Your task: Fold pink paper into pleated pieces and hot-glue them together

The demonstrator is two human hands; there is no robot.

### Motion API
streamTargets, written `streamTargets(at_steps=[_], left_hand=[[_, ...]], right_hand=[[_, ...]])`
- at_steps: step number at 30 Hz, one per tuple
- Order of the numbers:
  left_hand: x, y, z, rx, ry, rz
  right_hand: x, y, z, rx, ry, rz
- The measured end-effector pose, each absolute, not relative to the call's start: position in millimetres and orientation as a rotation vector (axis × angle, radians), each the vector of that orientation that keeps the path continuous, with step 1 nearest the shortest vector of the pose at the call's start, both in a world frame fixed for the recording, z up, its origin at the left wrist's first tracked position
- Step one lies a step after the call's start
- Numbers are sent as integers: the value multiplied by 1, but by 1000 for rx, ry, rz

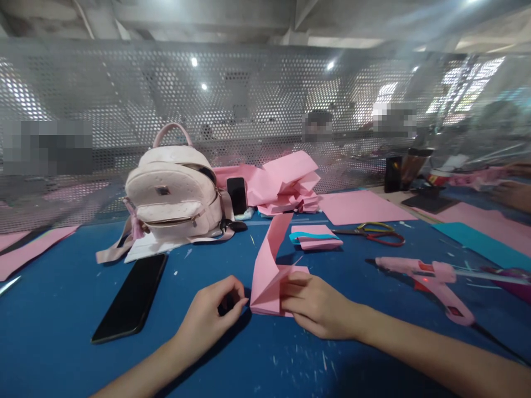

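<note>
In the head view a folded strip of pink paper [265,279] stands on the blue table, one end rising upright. My right hand [317,307] is closed on its right side, with the fingertips partly behind a fold. Just left of the paper is my left hand [213,315], thumb and fingers curled until their tips meet, nothing visible in them. Beyond the paper lies a small folded pink bundle [319,242] with a blue band. Scissors [375,232] with yellow and red handles rest beside it. A pink hot glue gun [427,276] lies to the right.
A black phone [130,298] lies left of my left hand. Behind it stands a pale pink backpack [178,193], with a crumpled pink paper pile [290,179] to its right. A perforated metal screen [257,99] closes off the back. Another person's hand [512,193] shows at far right.
</note>
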State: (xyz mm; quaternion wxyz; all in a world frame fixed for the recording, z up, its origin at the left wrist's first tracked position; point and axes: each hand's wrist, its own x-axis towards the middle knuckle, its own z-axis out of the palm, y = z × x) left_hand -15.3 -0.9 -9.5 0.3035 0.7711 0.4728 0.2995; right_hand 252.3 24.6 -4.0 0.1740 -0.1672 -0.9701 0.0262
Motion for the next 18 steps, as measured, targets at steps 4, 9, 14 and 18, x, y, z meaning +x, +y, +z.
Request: streamTargets(at_steps=[4, 9, 14, 18], left_hand=[[-15, 0, -10, 2061, 1248, 793], [-16, 0, -9, 2077, 1243, 793], [-16, 0, -11, 2094, 1237, 789], [-16, 0, -11, 2102, 1227, 789]], right_hand=[[253, 24, -1, -438, -2782, 9], [252, 24, 1, -398, -2811, -12], [252, 26, 0, -389, -2852, -1], [252, 25, 2, -392, -2857, 5]])
